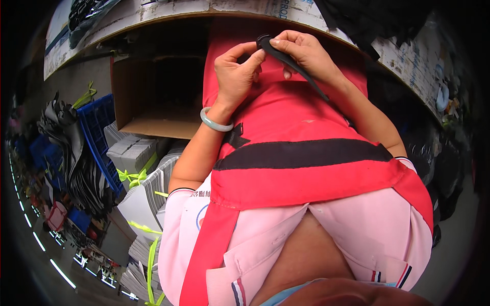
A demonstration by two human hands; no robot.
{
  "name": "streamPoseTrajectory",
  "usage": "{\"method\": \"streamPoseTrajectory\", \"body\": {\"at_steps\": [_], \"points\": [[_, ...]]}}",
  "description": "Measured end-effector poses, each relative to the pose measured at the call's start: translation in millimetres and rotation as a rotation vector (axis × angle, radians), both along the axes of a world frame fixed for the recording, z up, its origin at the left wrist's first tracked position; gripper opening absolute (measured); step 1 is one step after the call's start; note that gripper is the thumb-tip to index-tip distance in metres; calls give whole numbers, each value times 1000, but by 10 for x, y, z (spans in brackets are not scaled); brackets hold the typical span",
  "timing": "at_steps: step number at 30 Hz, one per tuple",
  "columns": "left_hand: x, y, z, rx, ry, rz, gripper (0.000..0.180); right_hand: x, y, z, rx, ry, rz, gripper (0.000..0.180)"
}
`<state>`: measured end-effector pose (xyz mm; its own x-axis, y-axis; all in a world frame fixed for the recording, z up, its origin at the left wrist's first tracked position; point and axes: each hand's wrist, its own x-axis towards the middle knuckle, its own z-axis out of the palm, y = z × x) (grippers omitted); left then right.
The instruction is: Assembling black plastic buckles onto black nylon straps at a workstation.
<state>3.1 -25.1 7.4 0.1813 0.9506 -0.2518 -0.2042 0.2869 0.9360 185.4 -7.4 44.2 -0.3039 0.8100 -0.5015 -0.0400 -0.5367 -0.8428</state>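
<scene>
both hands [270, 64] pinch black strap [293, 64], seemingly under table edge [168, 14].

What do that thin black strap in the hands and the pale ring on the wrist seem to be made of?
The thin black strap looks like matte rubber or leather: it bends limply, without shine. The pale green bangle looks like polished stone or glass: smooth, glossy, slightly translucent.

We seem to be in a small factory workshop: an open carton [153, 99] sits under the worn worktop's [408, 56] front edge, strapped bundles of flat grey stock [135, 153] are piled on the floor beside a blue crate [97, 127], with dark cut pieces [66, 148] heaped nearby.
</scene>
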Motion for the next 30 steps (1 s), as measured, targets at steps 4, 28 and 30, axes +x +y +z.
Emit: {"method": "streamPoseTrajectory", "body": {"at_steps": [4, 28, 30], "points": [[15, 41, -104, 550, 360, 55, 15, -23, -3, -39, -45, 158, -68, 23], [51, 117, 144, -62, -190, 47, 21, -31, -114, 70, 528, 96, -219, 15], [42, 108, 135, -45, -139, 36, 24, -25, -97, 131, 539, 108, -233, 16]]}}
